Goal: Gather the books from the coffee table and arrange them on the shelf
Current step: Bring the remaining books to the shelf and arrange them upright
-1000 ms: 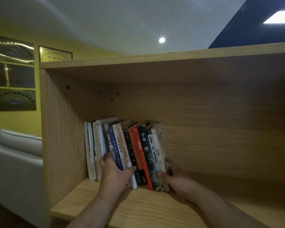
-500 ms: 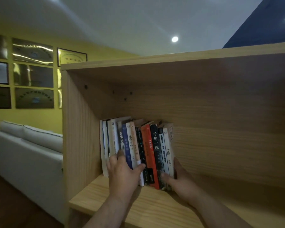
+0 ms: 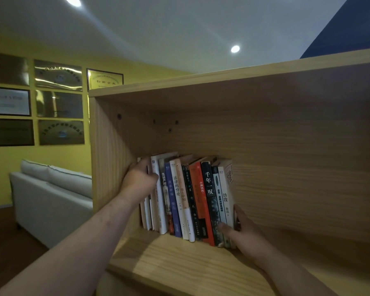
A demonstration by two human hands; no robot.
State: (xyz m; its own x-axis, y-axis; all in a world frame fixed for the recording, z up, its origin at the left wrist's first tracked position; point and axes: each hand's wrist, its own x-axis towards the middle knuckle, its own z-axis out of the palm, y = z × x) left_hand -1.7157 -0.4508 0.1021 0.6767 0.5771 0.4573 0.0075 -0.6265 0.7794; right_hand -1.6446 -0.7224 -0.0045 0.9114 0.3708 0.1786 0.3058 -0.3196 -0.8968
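Your left hand (image 3: 140,180) curls round the tops of the leftmost books (image 3: 188,197). Your right hand (image 3: 241,233) pinches the row's far end low down, thumb on the spines. Between your hands the row stands on the shelf (image 3: 179,263).

A row of books (image 3: 188,199) stands upright, leaning slightly, spines outward, at the wooden shelf's (image 3: 179,268) left end

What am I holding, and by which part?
The row of books: left hand grips its left end near the top, right hand pinches its right end near the bottom.
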